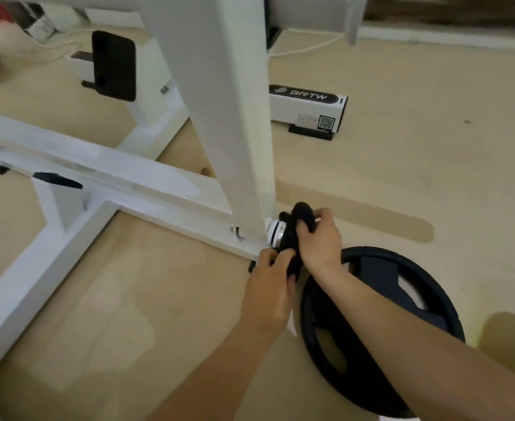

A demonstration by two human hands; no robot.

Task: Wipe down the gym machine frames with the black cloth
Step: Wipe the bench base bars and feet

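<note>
Bars of the white gym machine frame [219, 101] fill most of the view: one tall post and one low bar on the tan floor [401, 147]. A round black weight plate [371, 329] sits under the right arm. Both hands meet at the foot of the post. The right hand [320, 241] grips the black cloth [291, 244], bunched around a shiny peg [276, 232] there — the left hand [268, 284] pinches its lower end.
</note>
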